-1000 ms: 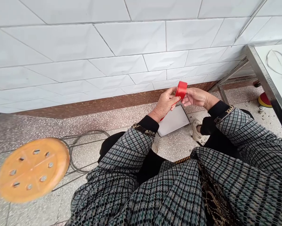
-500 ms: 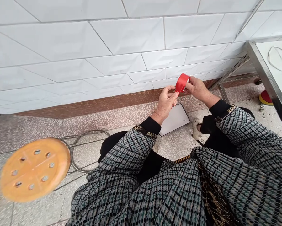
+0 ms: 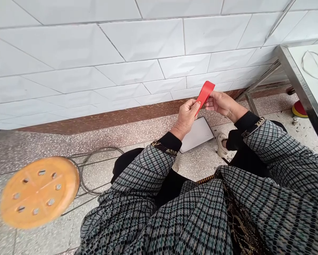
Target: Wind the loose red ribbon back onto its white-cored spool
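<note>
A red ribbon strip is stretched flat between both hands in front of the tiled wall. My left hand pinches its lower end with thumb and fingers closed. My right hand grips the upper part from the right, fingers curled behind it. Both arms wear checked sleeves with black cuffs. A white flat board lies on the floor just below the hands.
An orange round stool with a wire frame stands at lower left. A steel-edged table with a wire loop on it is at the right. A red and yellow object lies under it. A shoe rests on the speckled floor.
The ribbon was curled into a loop between the hands; now it is pulled out flat. The hands rose a little, then the right hand dropped slightly.
</note>
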Demonstrator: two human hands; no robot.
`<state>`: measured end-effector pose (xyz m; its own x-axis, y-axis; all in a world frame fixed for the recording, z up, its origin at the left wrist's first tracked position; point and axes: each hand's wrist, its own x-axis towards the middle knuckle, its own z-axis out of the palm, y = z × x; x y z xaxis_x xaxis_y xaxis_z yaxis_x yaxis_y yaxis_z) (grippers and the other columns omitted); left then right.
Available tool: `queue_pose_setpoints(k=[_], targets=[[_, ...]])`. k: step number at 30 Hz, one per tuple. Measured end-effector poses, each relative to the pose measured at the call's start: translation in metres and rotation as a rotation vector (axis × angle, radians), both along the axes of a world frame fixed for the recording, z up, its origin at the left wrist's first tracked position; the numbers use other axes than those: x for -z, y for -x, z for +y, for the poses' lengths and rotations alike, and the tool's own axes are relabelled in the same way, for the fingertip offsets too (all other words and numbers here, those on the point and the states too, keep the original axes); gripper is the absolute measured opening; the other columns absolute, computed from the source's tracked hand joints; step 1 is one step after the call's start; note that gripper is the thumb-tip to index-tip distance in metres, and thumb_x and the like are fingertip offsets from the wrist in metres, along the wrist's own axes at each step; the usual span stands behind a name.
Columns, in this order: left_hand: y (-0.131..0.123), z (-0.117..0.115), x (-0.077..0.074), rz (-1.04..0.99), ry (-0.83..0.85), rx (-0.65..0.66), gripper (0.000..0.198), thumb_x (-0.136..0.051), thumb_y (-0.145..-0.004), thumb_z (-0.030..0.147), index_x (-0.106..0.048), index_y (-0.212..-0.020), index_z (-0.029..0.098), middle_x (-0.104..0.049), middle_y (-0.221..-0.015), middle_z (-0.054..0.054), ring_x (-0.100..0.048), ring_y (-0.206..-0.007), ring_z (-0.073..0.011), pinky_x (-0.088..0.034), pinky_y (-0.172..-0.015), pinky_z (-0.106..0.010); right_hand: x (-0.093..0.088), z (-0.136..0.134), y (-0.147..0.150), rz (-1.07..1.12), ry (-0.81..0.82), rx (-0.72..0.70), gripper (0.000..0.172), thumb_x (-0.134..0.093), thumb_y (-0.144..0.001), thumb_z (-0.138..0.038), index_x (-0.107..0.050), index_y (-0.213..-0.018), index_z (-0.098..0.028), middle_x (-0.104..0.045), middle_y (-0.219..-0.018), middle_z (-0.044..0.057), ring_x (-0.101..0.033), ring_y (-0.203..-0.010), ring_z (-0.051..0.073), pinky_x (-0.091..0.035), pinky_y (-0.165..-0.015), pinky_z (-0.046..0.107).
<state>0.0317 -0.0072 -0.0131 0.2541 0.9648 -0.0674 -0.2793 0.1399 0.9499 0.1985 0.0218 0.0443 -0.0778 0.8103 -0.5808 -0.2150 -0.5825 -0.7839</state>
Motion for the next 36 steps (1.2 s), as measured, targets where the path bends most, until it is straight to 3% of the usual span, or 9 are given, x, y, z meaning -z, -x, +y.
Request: queue_pose_setpoints(k=[7,12,15,19,24,27,30,33,36], targets=[[0.000,0.004,0.008,0.014,-0.029,0.002,0.042,-0.087,-0.091,0.051,-0.060,-0.077,0.022,-0.041,-0.055,0.009,-0.030,-0.046,-0.0060,-0.023,-0.045,-0.023,0.002,-0.002,-0.002,0.167,0.101,-0.052,0.021,-0.067,-0.108,-0.027,-0.067,-0.089,-0.020,-0.071,-0.065,0.001,-0.059,-0.053,0.010,-0.056,-0.055,0.018],[-0.002,0.008,0.016,0.098,-0.092,-0.086,0.036,-0.086,-0.091,0.036,-0.058,-0.073,0.022,-0.052,-0.058,0.007,-0.043,-0.052,-0.0075,-0.035,-0.050,-0.023,0.011,-0.002,-0.005,0.227,0.098,-0.122,0.021,-0.069,-0.107,-0.031,-0.068,-0.090,-0.021,-0.071,-0.066,0.001,-0.060,-0.055,0.011,-0.056,-0.056,0.018],[-0.002,0.009,0.019,0.122,-0.160,-0.158,0.021,-0.087,-0.088,0.026,-0.067,-0.091,0.021,-0.067,-0.069,0.004,-0.061,-0.061,-0.0099,-0.050,-0.062,-0.024,0.017,-0.001,-0.011,0.241,0.094,-0.203,0.019,-0.074,-0.104,-0.035,-0.071,-0.095,-0.020,-0.074,-0.071,0.001,-0.061,-0.056,0.011,-0.057,-0.057,0.020],[0.002,0.011,0.021,0.112,-0.260,-0.023,0.039,-0.087,-0.092,0.031,-0.070,-0.126,0.023,-0.079,-0.082,0.001,-0.076,-0.072,-0.0153,-0.061,-0.075,-0.031,0.020,0.001,-0.016,0.269,0.087,-0.290,0.023,-0.077,-0.103,-0.043,-0.073,-0.103,-0.020,-0.075,-0.074,0.001,-0.061,-0.058,0.011,-0.059,-0.060,0.021],[0.010,0.016,0.017,0.179,-0.292,0.067,0.048,-0.087,-0.093,0.038,-0.072,-0.136,0.021,-0.085,-0.092,-0.003,-0.081,-0.083,-0.0195,-0.064,-0.085,-0.035,0.015,-0.004,-0.014,0.249,0.103,-0.291,0.025,-0.072,-0.108,-0.043,-0.072,-0.101,-0.019,-0.075,-0.073,0.001,-0.059,-0.056,0.011,-0.058,-0.057,0.020],[0.014,0.016,0.010,0.143,-0.204,0.075,0.048,-0.091,-0.089,0.037,-0.074,-0.131,0.020,-0.081,-0.083,-0.001,-0.076,-0.074,-0.0165,-0.061,-0.076,-0.031,0.008,-0.008,-0.010,0.154,0.100,-0.320,0.032,-0.072,-0.109,-0.049,-0.073,-0.098,-0.019,-0.073,-0.071,0.002,-0.060,-0.055,0.012,-0.059,-0.056,0.022],[0.016,0.014,0.004,0.027,-0.053,0.109,0.050,-0.095,-0.086,0.046,-0.075,-0.125,0.022,-0.066,-0.065,0.005,-0.055,-0.050,-0.0101,-0.045,-0.052,-0.026,0.003,-0.007,-0.009,0.018,0.010,-0.350,0.034,-0.079,-0.105,-0.049,-0.073,-0.095,-0.018,-0.076,-0.076,0.004,-0.066,-0.060,0.014,-0.062,-0.058,0.025],[0.021,0.013,0.002,-0.066,0.052,0.170,0.054,-0.097,-0.080,0.058,-0.076,-0.118,0.025,-0.044,-0.054,0.010,-0.031,-0.041,-0.0069,-0.025,-0.042,-0.026,0.000,-0.004,-0.013,-0.125,-0.173,-0.347,0.022,-0.088,-0.099,-0.035,-0.074,-0.101,-0.018,-0.078,-0.082,0.003,-0.070,-0.070,0.015,-0.063,-0.061,0.024],[0.023,0.013,0.001,-0.075,0.066,0.218,0.060,-0.100,-0.073,0.065,-0.077,-0.111,0.026,-0.035,-0.052,0.012,-0.025,-0.041,-0.0062,-0.021,-0.042,-0.026,0.002,-0.002,-0.016,-0.218,-0.281,-0.349,0.019,-0.091,-0.093,-0.021,-0.074,-0.102,-0.019,-0.078,-0.081,0.001,-0.071,-0.073,0.015,-0.062,-0.063,0.022]])
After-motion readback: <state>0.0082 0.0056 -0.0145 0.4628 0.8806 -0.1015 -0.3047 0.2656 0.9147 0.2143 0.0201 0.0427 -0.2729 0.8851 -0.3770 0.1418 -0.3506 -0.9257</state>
